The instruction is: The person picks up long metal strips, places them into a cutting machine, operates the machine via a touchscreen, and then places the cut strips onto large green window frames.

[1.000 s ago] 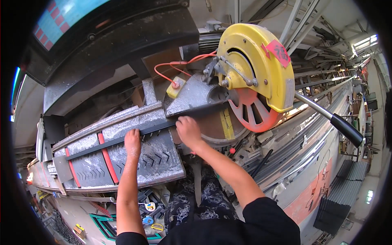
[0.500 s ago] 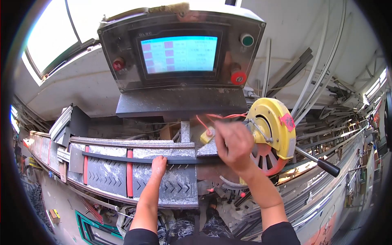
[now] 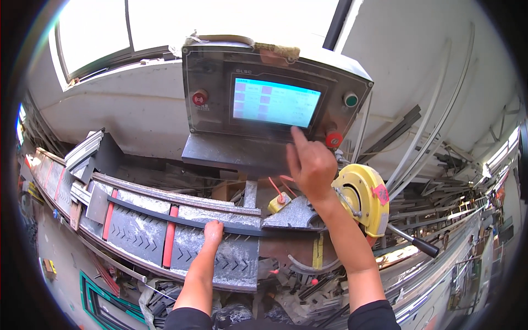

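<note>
A long dark grey strip (image 3: pixel 144 212) lies along the feed bed (image 3: pixel 137 234), running right toward a yellow-guarded cutting saw (image 3: pixel 369 199). My left hand (image 3: pixel 213 231) is closed on the strip near the bed's right end, its fingertips mostly hidden from view. In front of the control panel (image 3: pixel 212 124) my right hand (image 3: pixel 314 168) is raised with the index finger stretched out and the other fingers loosely curled, nothing in it. That fingertip is at the lower edge of the lit screen (image 3: pixel 275 103); whether it touches, I cannot tell.
A red emergency button (image 3: pixel 334 139) and a green button (image 3: pixel 350 99) sit right of the screen. The saw's black-gripped lever (image 3: pixel 425 247) juts to the right. Metal offcuts (image 3: pixel 313 300) lie under the machine, and long profiles (image 3: pixel 440 214) are stacked to the right.
My right hand has moved up from beside the saw to the screen, its index finger now extended. The left hand stays on the strip. The view has shifted, and the saw blade is now hidden.
</note>
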The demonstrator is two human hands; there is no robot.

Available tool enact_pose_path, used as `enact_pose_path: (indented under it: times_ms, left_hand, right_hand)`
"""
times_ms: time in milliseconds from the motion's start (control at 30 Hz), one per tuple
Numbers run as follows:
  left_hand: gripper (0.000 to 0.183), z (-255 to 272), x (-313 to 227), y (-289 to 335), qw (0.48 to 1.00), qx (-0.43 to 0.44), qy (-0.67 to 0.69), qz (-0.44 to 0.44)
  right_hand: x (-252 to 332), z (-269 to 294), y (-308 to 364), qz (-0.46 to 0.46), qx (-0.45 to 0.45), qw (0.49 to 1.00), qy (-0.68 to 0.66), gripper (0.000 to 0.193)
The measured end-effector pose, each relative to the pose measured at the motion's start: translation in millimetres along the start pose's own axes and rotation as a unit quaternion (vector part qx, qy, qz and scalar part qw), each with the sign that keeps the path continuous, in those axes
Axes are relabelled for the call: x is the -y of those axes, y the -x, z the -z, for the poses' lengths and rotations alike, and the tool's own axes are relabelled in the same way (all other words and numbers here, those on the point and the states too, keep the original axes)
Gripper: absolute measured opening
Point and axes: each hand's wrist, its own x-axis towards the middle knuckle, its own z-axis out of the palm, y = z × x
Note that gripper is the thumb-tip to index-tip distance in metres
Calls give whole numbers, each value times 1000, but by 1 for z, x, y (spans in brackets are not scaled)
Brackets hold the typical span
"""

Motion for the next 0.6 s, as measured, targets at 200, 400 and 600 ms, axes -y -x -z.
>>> enact_pose_path:
  times_ms: [200,400,600]
  left_hand:
    - [20,-7,2,3,1000,-17,-2,-1]
    - [8,3,-10,2,1000,-16,-14,-1]
    - [11,2,-10,1,1000,-22,-3,2]
  right_hand:
    - [24,-25,-27,136,-39,986,-88,36]
    - [4,-13,0,4,-92,995,-30,38]
    - [4,-15,0,-65,-61,996,22,35]
